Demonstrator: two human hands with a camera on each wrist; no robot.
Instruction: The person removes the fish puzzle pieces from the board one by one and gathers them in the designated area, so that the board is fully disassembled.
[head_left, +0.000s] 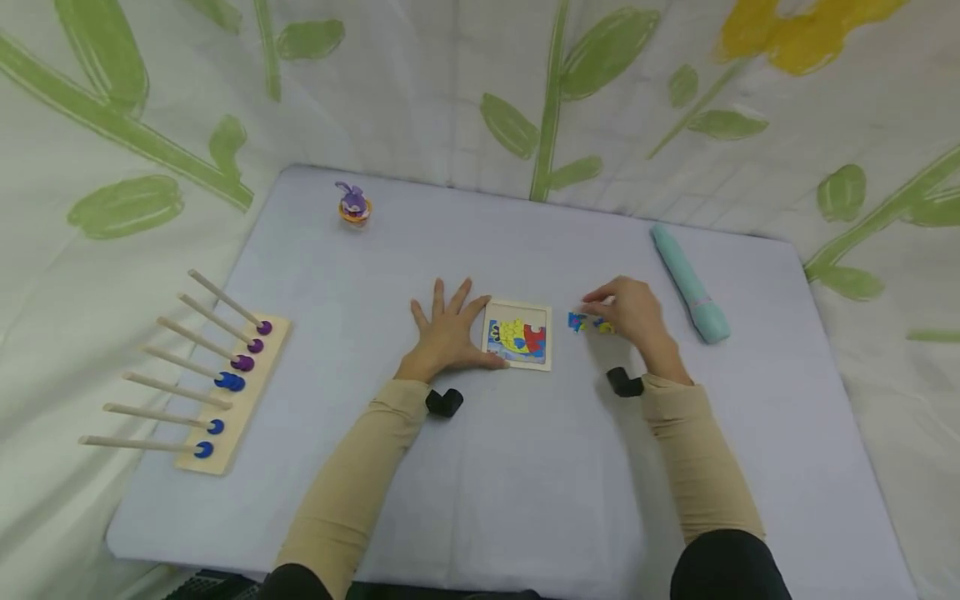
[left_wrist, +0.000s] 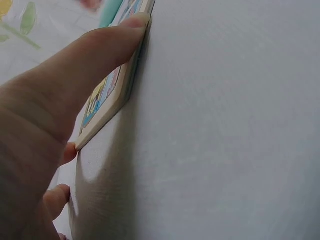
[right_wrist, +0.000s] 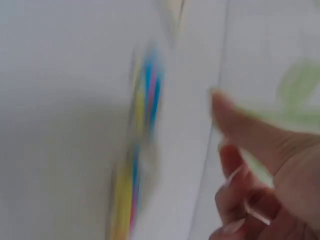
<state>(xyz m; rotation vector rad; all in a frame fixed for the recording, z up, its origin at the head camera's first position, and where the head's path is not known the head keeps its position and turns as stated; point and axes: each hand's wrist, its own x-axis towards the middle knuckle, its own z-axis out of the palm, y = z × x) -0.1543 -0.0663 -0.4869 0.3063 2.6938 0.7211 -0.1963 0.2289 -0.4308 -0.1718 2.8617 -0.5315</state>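
Observation:
A small wooden puzzle board (head_left: 548, 337) lies mid-table, with yellow, red and blue pieces fitted in its frame. My left hand (head_left: 450, 337) spreads its straight fingers beside it. In the left wrist view the thumb (left_wrist: 107, 45) presses on the frame's near edge, and a fingertip touches its corner. To the board's right are loose puzzle pieces (head_left: 576, 322), blurred in the right wrist view. Over them hovers my right hand (head_left: 633, 312), fingers loosely bent. The right wrist view shows its thumb (right_wrist: 245, 120) apart from the pieces, and nothing visible in its grasp.
At the left stands a wooden peg rack (head_left: 247, 400) with slanting rods and blue and purple beads. A small purple toy in an orange cup (head_left: 354, 206) sits at the far left. A mint-green cylindrical case (head_left: 686, 279) lies beyond my right hand.

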